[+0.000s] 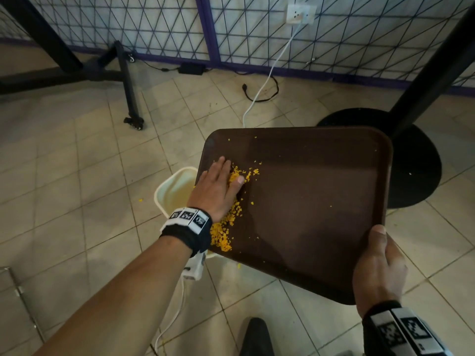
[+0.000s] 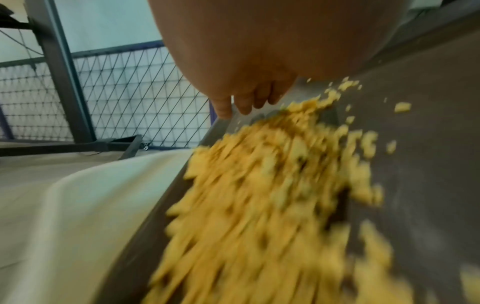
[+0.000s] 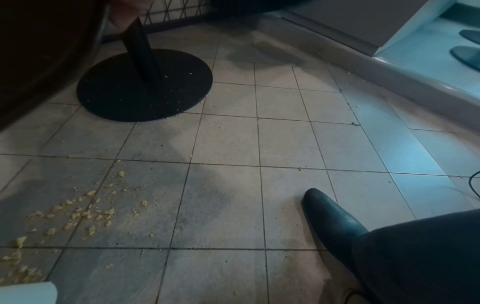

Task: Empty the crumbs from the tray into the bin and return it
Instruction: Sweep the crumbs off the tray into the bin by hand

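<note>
A dark brown tray point(image 1: 308, 201) hangs tilted down to the left over a cream bin point(image 1: 174, 191). My right hand point(image 1: 377, 268) grips its near right corner, thumb on top. Straight fingers of my left hand point(image 1: 218, 186) press flat on the tray's left side, against a heap of yellow crumbs point(image 1: 228, 222) along the low edge. In the left wrist view the crumbs point(image 2: 272, 195) streak in a blur beside the tray rim, with the bin point(image 2: 85, 205) just below and my fingertips point(image 2: 241, 107) ahead. The tray's underside point(image 3: 39, 51) fills the right wrist view's top left.
Spilled crumbs point(image 3: 78, 214) lie on the tiled floor beside the bin's corner point(image 3: 28, 292). A black round table base point(image 1: 411, 160) and its post stand behind the tray. My black shoe point(image 3: 332, 218) is near. A white cable point(image 1: 259, 91) and a wheeled black stand point(image 1: 128, 80) are farther off.
</note>
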`<state>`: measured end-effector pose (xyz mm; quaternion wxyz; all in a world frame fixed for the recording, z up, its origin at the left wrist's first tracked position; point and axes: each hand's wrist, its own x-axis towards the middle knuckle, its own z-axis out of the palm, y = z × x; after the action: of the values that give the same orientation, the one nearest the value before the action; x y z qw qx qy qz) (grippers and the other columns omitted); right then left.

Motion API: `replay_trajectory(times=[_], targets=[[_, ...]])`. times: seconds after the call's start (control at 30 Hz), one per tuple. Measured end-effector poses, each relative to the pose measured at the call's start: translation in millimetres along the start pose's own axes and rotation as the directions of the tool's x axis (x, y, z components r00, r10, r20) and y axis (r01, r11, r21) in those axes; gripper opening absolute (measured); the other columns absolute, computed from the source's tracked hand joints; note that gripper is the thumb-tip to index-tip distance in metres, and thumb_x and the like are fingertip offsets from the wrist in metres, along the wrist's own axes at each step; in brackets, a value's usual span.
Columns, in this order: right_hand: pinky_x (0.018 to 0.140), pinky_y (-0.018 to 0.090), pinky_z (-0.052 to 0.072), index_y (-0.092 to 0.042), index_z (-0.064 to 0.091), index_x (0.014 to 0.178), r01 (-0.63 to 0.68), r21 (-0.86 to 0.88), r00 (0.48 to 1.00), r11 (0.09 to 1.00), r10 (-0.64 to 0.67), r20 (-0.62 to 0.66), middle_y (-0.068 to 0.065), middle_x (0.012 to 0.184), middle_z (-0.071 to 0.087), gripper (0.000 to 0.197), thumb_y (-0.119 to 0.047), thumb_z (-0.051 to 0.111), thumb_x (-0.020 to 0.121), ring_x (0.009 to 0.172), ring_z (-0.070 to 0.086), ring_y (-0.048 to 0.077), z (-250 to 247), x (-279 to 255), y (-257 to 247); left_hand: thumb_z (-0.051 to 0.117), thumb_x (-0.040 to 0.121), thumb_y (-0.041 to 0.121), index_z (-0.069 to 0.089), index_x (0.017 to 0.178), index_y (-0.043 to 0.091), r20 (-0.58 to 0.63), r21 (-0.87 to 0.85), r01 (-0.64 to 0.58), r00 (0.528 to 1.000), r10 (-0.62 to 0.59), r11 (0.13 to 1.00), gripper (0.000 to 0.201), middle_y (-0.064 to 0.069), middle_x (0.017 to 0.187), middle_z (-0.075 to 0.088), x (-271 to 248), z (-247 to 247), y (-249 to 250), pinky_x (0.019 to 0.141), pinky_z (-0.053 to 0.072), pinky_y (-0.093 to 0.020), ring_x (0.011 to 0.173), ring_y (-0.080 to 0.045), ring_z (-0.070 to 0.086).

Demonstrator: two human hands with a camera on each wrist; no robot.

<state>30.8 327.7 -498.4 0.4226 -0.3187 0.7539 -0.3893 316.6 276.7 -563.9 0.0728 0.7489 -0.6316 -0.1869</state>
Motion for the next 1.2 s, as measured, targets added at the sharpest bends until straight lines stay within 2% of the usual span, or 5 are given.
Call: replay_trajectory(times=[0.23, 0.4, 0.53, 1.03, 1.2], targets=[[0.085, 0.04, 0.037, -0.013, 0.058, 0.121, -0.035, -0.011, 0.999, 0.999, 0.035, -0.007, 0.006, 0.106, 0.053, 0.048, -0.045, 0.028, 0.101, 0.097, 0.048, 0.025, 0, 5, 0, 0.015, 0.1, 0.063, 0.013, 0.158, 0.02, -0.031, 0.049, -0.198, 0.979, 0.199, 0.979, 0.073, 0.001, 0.166, 0.002, 51, -8, 65, 0.122, 0.003, -0.038, 0.152, -0.015, 0.003], [0.084, 0.039, 0.037, -0.014, 0.058, 0.121, -0.028, -0.003, 1.0, 1.0, 0.028, 0.007, 0.005, 0.106, 0.053, 0.047, -0.045, 0.028, 0.101, 0.097, 0.048, 0.024, -1, 5, 0, 0.009, 0.096, 0.069, 0.007, 0.159, 0.023, 0.011, 0.025, -0.064, 0.998, 0.063, 0.998, 0.077, 0.003, 0.166, -0.002, 58, 3, 39, 0.122, 0.004, -0.041, 0.152, -0.016, 0.001], [0.084, 0.041, 0.04, -0.028, 0.053, 0.102, -0.014, 0.005, 1.0, 1.0, 0.014, 0.003, 0.004, 0.105, 0.055, 0.032, -0.048, 0.028, 0.1, 0.097, 0.051, 0.025, -1, 6, 1, 0.004, 0.094, 0.071, 0.006, 0.159, 0.022, 0.032, 0.04, 0.055, 0.998, -0.056, 0.998, 0.081, 0.002, 0.166, -0.001, 53, 0, -2, 0.121, 0.005, -0.04, 0.152, -0.018, 0.002], [0.082, 0.04, 0.04, -0.02, 0.058, 0.111, -0.006, -0.014, 1.0, 1.0, 0.006, 0.008, 0.006, 0.106, 0.057, 0.043, -0.048, 0.027, 0.1, 0.097, 0.052, 0.026, -2, 7, 4, 0.004, 0.095, 0.07, 0.012, 0.158, 0.019, 0.035, 0.046, 0.06, 0.997, -0.062, 0.997, 0.082, -0.001, 0.166, 0.006, 41, 1, -11, 0.122, 0.012, -0.043, 0.151, -0.021, 0.009], [0.081, 0.041, 0.041, -0.026, 0.055, 0.102, 0.026, -0.008, 1.0, 1.0, -0.026, -0.003, 0.004, 0.102, 0.058, 0.036, -0.049, 0.027, 0.1, 0.094, 0.053, 0.025, -1, 6, 6, 0.014, 0.1, 0.062, 0.011, 0.158, 0.022, -0.084, 0.032, -0.144, 0.986, 0.146, 0.989, 0.071, 0.003, 0.166, 0.002, 14, 4, 40, 0.123, 0.005, -0.039, 0.152, -0.015, 0.002]])
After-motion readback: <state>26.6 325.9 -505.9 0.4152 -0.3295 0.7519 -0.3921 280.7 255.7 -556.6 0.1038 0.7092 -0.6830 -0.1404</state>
